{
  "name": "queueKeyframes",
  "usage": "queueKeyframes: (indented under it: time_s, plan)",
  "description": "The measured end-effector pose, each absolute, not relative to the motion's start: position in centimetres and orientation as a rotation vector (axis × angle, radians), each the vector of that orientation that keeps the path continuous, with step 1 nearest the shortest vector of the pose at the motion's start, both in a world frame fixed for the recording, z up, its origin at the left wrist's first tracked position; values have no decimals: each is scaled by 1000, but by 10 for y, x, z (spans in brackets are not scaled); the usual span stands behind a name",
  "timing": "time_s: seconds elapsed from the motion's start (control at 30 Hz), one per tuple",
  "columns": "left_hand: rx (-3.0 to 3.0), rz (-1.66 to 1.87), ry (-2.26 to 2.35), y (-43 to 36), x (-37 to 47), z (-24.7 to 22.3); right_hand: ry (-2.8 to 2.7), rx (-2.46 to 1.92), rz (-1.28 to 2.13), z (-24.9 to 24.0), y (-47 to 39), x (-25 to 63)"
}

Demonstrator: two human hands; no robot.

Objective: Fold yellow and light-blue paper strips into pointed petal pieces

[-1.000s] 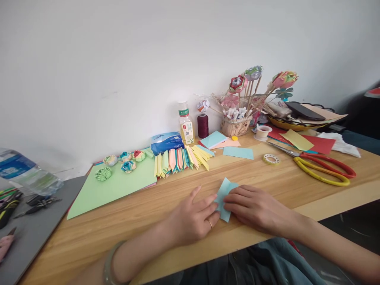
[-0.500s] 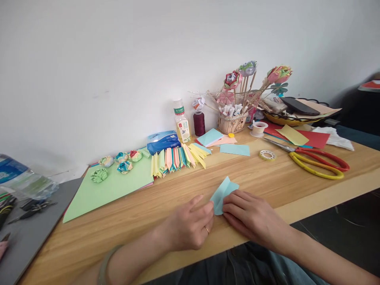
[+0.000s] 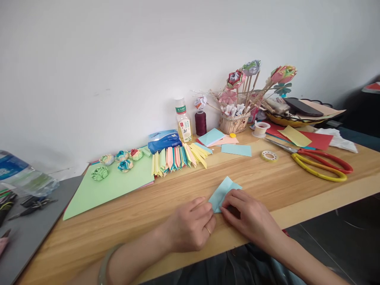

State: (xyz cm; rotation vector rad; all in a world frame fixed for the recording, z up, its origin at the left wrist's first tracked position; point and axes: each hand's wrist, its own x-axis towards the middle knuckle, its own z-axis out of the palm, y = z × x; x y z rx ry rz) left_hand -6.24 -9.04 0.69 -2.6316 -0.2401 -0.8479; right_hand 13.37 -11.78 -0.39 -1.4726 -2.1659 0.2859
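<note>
A light blue sheet of folded paper (image 3: 221,193) lies on the table near its front edge, between my hands. My left hand (image 3: 192,223) is closed at the paper's lower left corner, its fingertips curled and partly hidden. From the other side my right hand (image 3: 247,211) pinches the lower edge of the paper, thumb below and fingers bent over it. A fold runs up through the paper, with a pointed top corner.
Behind my hands are a row of folded paper strips (image 3: 178,160) and a blue tissue pack (image 3: 164,140). Paper flowers lie on a green sheet (image 3: 118,190) at left. Scissors (image 3: 319,160) and a tape roll (image 3: 269,156) lie at right. A flower basket (image 3: 234,123) stands behind.
My right hand has drawn its fingers into a tighter pinch on the paper's lower edge. More of the sheet shows, lying flatter. My left hand stays nearly in place.
</note>
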Motion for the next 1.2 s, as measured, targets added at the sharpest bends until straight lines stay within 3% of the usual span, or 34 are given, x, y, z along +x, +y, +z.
queueKeyframes:
  time_s: [0.63, 0.9, 1.2]
  plan:
    - [-2885, -667, -621, -94, -62, -4, -2160, -1467, 319, -7, -118, 135]
    - [-2701, -645, -611, -83, -66, -4, -2497, -1082, 68, 6, -124, 150]
    - [-2863, -682, -739, -82, -70, -1, -2481, -1263, 118, 16, -129, 123]
